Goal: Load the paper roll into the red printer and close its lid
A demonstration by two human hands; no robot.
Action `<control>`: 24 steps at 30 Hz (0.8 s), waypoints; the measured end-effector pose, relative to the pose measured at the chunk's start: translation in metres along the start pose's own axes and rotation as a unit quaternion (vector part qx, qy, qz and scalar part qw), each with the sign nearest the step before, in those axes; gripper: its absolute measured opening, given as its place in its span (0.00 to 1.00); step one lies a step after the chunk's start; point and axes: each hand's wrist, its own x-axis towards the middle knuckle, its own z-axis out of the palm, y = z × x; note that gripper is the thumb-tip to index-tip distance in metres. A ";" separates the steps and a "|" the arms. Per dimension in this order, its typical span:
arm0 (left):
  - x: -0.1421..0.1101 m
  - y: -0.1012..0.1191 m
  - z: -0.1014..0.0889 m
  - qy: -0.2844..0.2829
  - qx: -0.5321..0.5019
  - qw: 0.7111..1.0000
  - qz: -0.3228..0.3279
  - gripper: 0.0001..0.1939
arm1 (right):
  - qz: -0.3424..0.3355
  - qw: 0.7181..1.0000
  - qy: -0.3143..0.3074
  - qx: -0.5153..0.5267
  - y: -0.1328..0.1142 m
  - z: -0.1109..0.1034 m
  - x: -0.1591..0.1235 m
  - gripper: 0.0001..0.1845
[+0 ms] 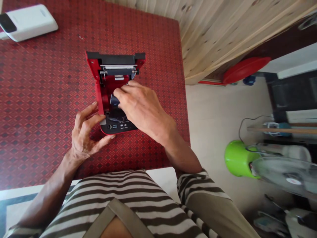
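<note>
A small red and black printer (pixel 99 99) stands on the table with its lid (pixel 116 59) raised, showing a black roller and a metal bar under the lid's edge. My left hand (pixel 85 134) grips its near left corner, fingers along the side and thumb at the front edge. Inside the open bay, my right hand (pixel 146 109) is closed on a dark blue roll (pixel 114 100); only the roll's left end shows, the rest being hidden by my fingers. Small printed icons mark the black front panel (pixel 121 126).
The table (pixel 49 92) has a red patterned cover. A white device with a dark end (pixel 34 23) lies at its far left. Wooden panelling (pixel 210 29) borders the far right side. On the floor to the right are a green bucket (pixel 237 160) and a fan (pixel 284 175).
</note>
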 end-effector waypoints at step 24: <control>0.002 0.001 -0.009 -0.024 -0.005 0.999 -0.038 0.36 | 0.019 0.996 -0.002 0.085 0.020 0.021 0.016 0.16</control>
